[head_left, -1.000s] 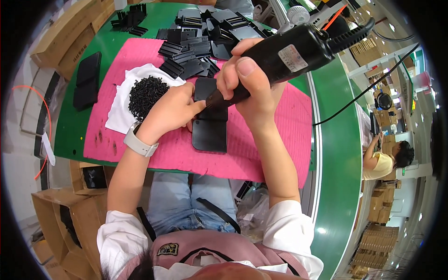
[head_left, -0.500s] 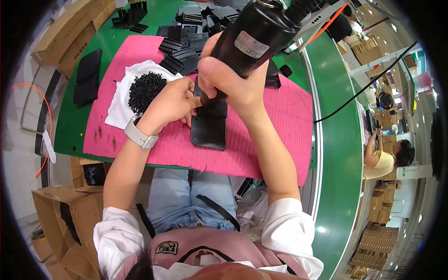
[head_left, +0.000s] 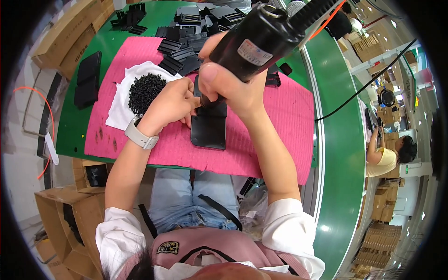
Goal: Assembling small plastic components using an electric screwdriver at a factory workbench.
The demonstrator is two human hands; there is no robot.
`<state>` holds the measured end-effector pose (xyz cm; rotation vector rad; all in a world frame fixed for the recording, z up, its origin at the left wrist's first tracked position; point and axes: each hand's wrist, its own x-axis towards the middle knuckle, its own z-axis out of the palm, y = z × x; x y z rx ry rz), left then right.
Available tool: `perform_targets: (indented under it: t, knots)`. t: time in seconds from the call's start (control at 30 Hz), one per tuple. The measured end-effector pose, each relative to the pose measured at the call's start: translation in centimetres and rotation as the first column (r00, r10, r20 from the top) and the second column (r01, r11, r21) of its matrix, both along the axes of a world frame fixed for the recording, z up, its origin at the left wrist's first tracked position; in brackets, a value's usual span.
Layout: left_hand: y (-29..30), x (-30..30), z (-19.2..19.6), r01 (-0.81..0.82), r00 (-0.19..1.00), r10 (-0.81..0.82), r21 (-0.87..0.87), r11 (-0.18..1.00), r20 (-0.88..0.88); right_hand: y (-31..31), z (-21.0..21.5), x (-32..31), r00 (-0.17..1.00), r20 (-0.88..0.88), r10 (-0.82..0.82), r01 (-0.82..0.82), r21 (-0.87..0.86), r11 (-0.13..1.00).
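Observation:
My right hand [head_left: 235, 88] is wrapped round a black electric screwdriver [head_left: 254, 39], held tilted with its lower end down at a black plastic case [head_left: 208, 131]. The case lies on a pink foam mat [head_left: 275, 130] and has two flat sections, one nearer me and one farther. My left hand [head_left: 170, 102], with a pale watch on its wrist, is closed at the left edge of the case. Its fingertips reach the screwdriver's lower end. Whether they also pinch a screw is hidden. Beside this hand, a heap of small black screws [head_left: 145, 93] rests on a white cloth [head_left: 116, 112].
Several black plastic parts [head_left: 186, 42] are piled at the far side of the green table [head_left: 67, 135]. Another black case [head_left: 87, 79] lies at the left. Cardboard boxes [head_left: 70, 32] flank the table. A cable [head_left: 364, 88] crosses at right, where a person in yellow [head_left: 387, 161] sits.
The screwdriver body has dropped slightly toward me, its lower end staying at the case. My left hand has held its place. The whole view has shifted a little.

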<state>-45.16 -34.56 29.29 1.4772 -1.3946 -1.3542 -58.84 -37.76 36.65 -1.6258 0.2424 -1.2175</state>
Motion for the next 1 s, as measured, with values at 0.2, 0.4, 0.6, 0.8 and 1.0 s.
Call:
perform_targets:
  t: [0.2,0.4,0.6,0.8,1.0]
  knots:
    - [0.0,0.4,0.0,0.012,1.000,-0.012,0.011,1.000,0.026,0.2,0.3,0.3,0.999,-0.011,-0.043,0.042,-0.009,0.999]
    - [-0.5,-0.3,1.0,0.013,1.000,-0.013,0.016,1.000,-0.011,-0.2,0.4,-1.0,1.000,-0.013,-0.017,0.017,-0.011,1.000]
    - [0.7,-0.7,1.8,0.015,0.988,0.010,-0.161,0.987,0.153,1.4,4.3,-7.9,0.929,-0.117,-0.352,0.370,0.215,0.904]
    - [1.6,-2.7,2.4,0.189,0.910,-0.034,-0.340,0.921,0.413,-2.9,-6.6,-23.5,0.046,-0.512,-0.858,0.587,-0.681,0.438]
    - [2.2,-2.5,0.9,0.138,0.985,-0.048,-0.589,0.796,0.165,2.2,0.6,-12.1,-0.010,-0.386,-0.922,0.103,-0.918,0.383]
